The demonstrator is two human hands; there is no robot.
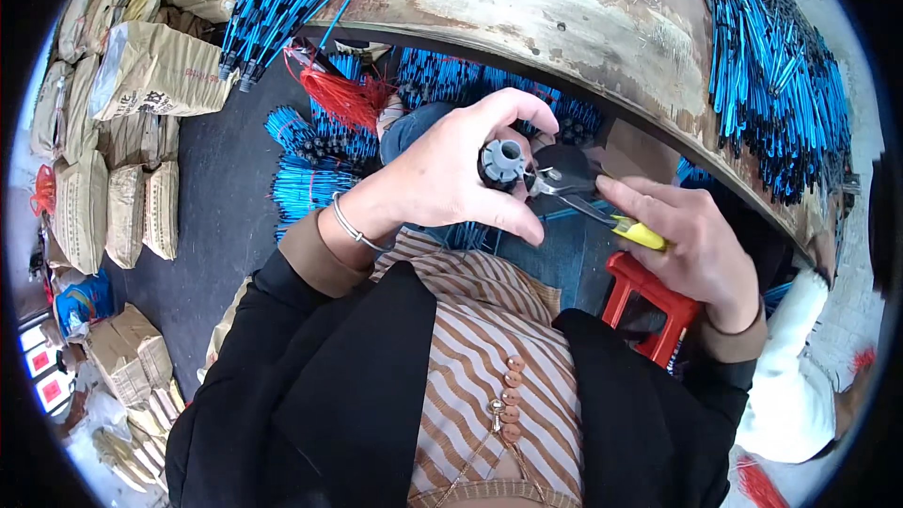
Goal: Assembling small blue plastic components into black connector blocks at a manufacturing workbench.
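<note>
My left hand (435,167) is curled round a grey ribbed plastic cylinder (503,161) with a round hole in its end, facing up. In my right hand (691,237) is a pair of cutting pliers (640,231) with yellow and dark handles. The metal jaws of the pliers meet the right side of the grey cylinder, between my left thumb and fingers. I cannot tell whether the jaws are closed on it. A dark rounded shape (572,167) sits just behind the jaws, its kind unclear.
A worn wooden table (564,9) runs across the far side, with bundles of blue-and-black rods (776,85) on it. More blue bundles (315,183) lie below. A red plastic stool (649,306) stands at right; stacked sacks (122,188) line the left. A person in white (790,395) is at right.
</note>
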